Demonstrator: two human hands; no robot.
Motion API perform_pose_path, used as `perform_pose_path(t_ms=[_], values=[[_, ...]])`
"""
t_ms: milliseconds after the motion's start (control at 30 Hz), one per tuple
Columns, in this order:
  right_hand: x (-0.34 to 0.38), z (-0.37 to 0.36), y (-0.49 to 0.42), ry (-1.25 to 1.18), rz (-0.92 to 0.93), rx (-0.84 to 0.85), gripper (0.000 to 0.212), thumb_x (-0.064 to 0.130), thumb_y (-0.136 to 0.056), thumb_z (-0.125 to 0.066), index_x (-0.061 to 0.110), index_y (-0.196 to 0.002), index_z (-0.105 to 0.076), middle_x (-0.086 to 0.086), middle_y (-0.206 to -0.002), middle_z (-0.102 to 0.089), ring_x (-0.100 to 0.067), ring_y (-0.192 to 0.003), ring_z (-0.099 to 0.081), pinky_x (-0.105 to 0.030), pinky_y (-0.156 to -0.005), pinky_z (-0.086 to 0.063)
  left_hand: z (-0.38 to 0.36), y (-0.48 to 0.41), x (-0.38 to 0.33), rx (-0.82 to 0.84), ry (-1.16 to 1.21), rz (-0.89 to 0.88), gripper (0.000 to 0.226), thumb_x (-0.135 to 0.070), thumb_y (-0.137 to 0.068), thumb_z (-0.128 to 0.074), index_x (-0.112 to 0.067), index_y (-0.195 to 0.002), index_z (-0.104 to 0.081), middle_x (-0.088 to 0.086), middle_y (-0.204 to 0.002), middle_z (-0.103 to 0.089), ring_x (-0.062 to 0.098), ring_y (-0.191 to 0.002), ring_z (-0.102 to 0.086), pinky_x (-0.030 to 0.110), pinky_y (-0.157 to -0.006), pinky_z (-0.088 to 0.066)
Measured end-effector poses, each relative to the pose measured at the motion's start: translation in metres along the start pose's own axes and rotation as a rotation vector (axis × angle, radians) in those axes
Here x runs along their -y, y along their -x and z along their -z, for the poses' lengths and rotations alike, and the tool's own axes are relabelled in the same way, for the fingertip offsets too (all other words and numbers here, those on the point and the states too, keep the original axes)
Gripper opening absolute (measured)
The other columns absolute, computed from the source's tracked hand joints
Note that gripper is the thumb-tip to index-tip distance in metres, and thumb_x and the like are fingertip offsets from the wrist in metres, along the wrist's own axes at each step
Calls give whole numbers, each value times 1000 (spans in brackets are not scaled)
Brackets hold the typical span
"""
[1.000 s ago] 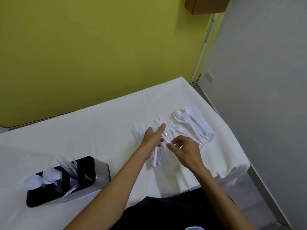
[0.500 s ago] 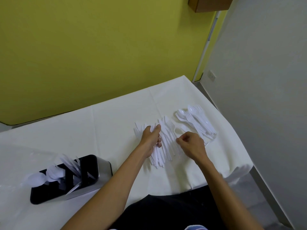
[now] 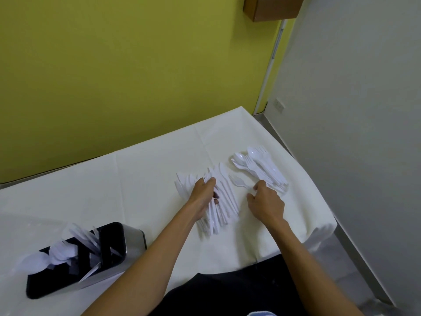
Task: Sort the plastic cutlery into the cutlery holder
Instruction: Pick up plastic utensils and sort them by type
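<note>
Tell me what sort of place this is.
Probably a plain room set up as a work station, hardly a kitchen: a cloth-covered table, a bare yellow-green wall, and a grey wall with a socket.

White plastic cutlery lay in two heaps on the worktop [image 3: 141, 185]: a fanned middle pile [image 3: 225, 197], mostly knives, and a right pile [image 3: 264, 167] of spoons and forks, with one loose piece [image 3: 238, 181] between them. The black-topped, steel-sided cutlery holder [image 3: 134, 238] stood well off to the left, with spoons and knives poking up.

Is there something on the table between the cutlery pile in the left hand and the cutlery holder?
Nothing visible does: only bare tablecloth lies between the pile, gripped by the left hand, and the cutlery holder at the near left.
</note>
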State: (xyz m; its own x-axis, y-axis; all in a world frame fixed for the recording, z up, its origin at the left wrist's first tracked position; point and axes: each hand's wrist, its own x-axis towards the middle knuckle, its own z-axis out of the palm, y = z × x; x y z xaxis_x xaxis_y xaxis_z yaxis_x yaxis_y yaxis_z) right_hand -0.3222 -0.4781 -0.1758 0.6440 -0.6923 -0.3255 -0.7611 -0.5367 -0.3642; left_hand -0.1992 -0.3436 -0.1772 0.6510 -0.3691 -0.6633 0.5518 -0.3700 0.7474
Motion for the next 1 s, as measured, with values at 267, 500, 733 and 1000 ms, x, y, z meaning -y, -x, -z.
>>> perform_pose_path(t_ms=[267,500,733,1000], values=[[22,7,14,-144,122,28,14,31,-93,-56,20,-90,-65,8,-85,-67,-16,-81,-62,-32,-68,-52,-9,-1,0,-9,-78,-77,44,-50,-100,-49,-7,-109,-52,-1,-66,-52,14,-59,-52,30,-64,-46],[31,12,19,-237,269,27,15,40,-90,-65,25,-87,-64,12,-81,-68,-9,-80,-63,-31,-69,-52,-16,0,-8,-61,-94,-133,21,-36,-94,-54,-15,-92,-53,2,-73,-44,18,-58,-42,31,-57,-41],[-14,21,-19,-98,-63,-139,28,27,-93,-59,18,-119,-55,-6,-119,-56,-29,-97,-61,-35,-77,-44,2,-1,-7,-102,64,35,16,-21,-86,-45,-12,-81,-58,4,-64,-48,20,-54,-44,32,-62,-40],[5,14,2,-173,61,-56,21,33,-90,-64,23,-108,-63,5,-104,-69,-18,-91,-62,-30,-72,-45,-5,-3,-6,-66,138,-9,16,-22,-96,-50,-11,-107,-52,3,-76,-54,14,-50,-52,27,-54,-40]])
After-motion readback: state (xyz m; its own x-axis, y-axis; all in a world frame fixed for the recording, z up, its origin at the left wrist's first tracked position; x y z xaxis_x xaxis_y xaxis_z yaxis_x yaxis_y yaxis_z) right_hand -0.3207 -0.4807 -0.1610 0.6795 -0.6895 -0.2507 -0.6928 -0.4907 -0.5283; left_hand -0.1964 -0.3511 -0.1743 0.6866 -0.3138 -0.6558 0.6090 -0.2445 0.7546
